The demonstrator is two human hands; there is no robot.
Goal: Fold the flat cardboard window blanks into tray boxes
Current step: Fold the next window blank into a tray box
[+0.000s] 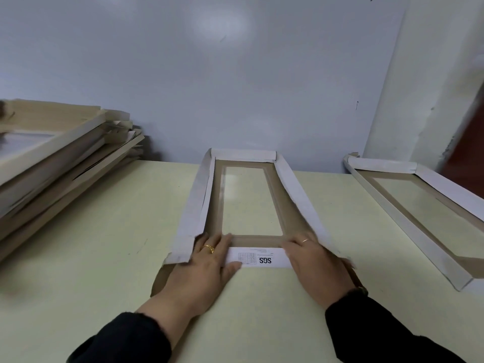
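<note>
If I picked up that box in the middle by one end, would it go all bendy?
Probably a bit. The half-folded box is thin card around a big window, so it may sag or twist. Its raised side walls should stiffen it. It looks light, and the near flap likely flops.

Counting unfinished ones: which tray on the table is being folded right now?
The middle tray, with both hands on its near flap; the right tray lies untouched.

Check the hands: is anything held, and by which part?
Both hands work the near end flap of the middle window blank. The left hand presses flat on its left end. The right hand covers its right end; whether that hand grips cannot be told.
</note>
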